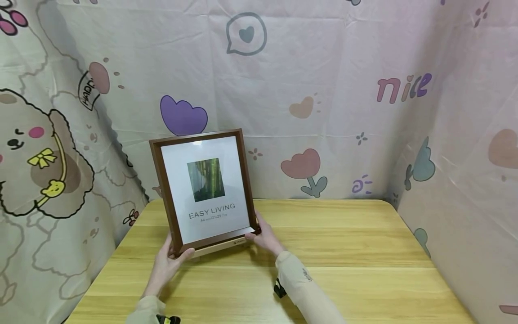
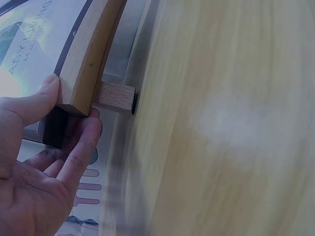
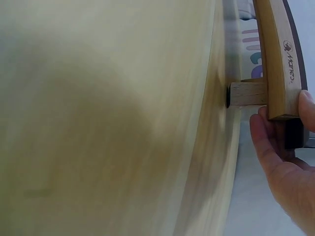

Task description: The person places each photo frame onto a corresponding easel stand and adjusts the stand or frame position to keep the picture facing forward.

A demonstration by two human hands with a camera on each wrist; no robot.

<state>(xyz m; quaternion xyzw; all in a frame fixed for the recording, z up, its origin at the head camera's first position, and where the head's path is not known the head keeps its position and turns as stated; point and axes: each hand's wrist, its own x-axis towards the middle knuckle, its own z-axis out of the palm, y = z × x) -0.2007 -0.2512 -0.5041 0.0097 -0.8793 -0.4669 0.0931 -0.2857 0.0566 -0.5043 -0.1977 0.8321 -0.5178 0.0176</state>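
Observation:
A brown picture frame point(image 1: 205, 189) with a white "EASY LIVING" insert stands upright, leaning back slightly, on the pale wooden ledge point(image 1: 220, 248) of a small tabletop easel. My left hand point(image 1: 163, 266) grips the lower left corner, thumb in front and fingers curled beneath and behind. At the lower right corner, my right hand point(image 1: 265, 236) holds the frame the same way. Both wrist views show a short square easel foot point(image 2: 116, 96) sticking out below the ledge, close to the tabletop. The back of the easel is hidden behind the frame.
The light wood table point(image 1: 344, 252) extends around the easel, mostly to its right and front. A patterned cloth point(image 1: 344, 58) with flowers and hearts hangs behind the table and along both sides.

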